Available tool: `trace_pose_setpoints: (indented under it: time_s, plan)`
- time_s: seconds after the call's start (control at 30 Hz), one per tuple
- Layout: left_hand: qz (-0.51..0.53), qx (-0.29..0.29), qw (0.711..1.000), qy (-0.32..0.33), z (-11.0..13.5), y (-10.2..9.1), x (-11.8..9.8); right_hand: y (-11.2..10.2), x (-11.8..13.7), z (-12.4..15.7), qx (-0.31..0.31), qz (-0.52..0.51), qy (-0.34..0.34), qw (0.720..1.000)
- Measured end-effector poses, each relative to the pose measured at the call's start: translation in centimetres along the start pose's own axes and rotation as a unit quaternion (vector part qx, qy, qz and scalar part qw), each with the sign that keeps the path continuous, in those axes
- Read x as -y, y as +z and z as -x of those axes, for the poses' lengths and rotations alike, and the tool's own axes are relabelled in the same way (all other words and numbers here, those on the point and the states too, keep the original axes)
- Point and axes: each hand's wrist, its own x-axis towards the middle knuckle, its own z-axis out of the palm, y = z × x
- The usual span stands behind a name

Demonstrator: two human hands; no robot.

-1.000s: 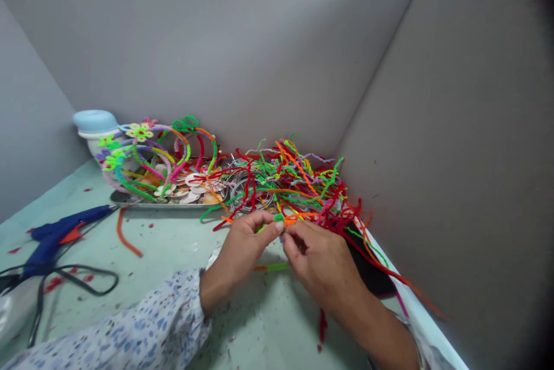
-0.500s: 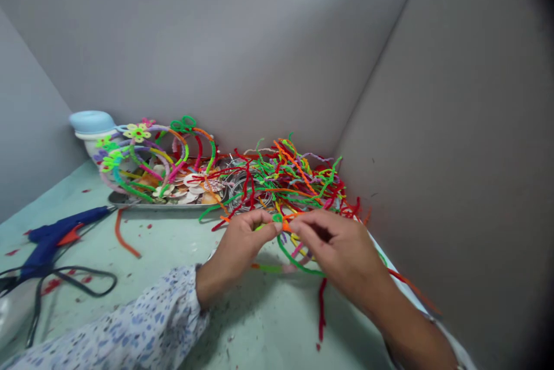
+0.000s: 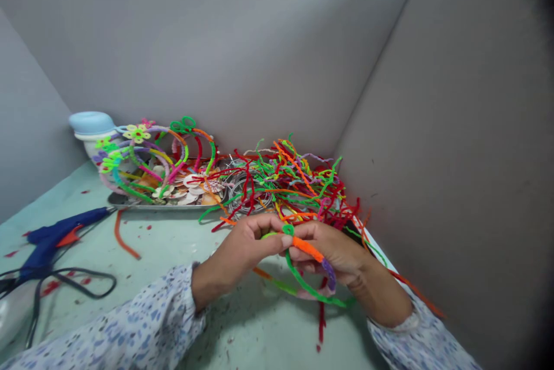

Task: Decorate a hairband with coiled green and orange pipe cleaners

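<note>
Behind the right hand, pipe cleaners

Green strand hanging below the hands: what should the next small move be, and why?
I'd probably have the right hand draw the green strand up toward the orange section of the multicoloured band. The left hand pinches the band beside a small green loop, seemingly steadying it, while the strand's long lower length hangs unwrapped below.

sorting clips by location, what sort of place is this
Probably a craft worktable: on it are a heap of colourful fuzzy stems, a blue glue gun and a metal tray of shells.
</note>
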Motion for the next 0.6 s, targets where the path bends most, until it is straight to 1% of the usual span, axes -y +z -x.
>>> trace_pose_setpoints:
  time_s: [0.07,0.13,0.2,0.27,0.37,0.5,0.6]
  plan:
    - [0.016,-0.009,1.0,-0.005,0.0,0.1,0.1,0.2,-0.2,-0.2,-0.007,-0.003,-0.005,1.0]
    - [0.024,-0.021,0.999,-0.013,0.0,0.1,0.1,0.2,-0.1,-0.2,-0.026,0.018,-0.012,0.999]
    - [0.03,-0.018,0.999,-0.021,0.0,0.1,0.1,0.3,0.2,-0.1,-0.043,0.063,-0.029,0.997]
    - [0.04,-0.014,0.999,-0.027,0.0,0.1,0.2,0.5,0.6,0.2,-0.062,0.131,-0.061,0.988]
    - [0.05,-0.017,0.998,-0.032,-0.1,-0.1,0.4,0.8,1.3,0.7,-0.098,0.241,-0.123,0.958]
    - [0.055,-0.01,0.998,-0.042,-0.2,-0.3,0.7,1.1,1.7,1.0,-0.15,0.361,-0.186,0.901]
    - [0.045,-0.01,0.998,-0.043,-0.3,-0.5,1.1,1.1,1.6,1.1,-0.162,0.429,-0.221,0.861]
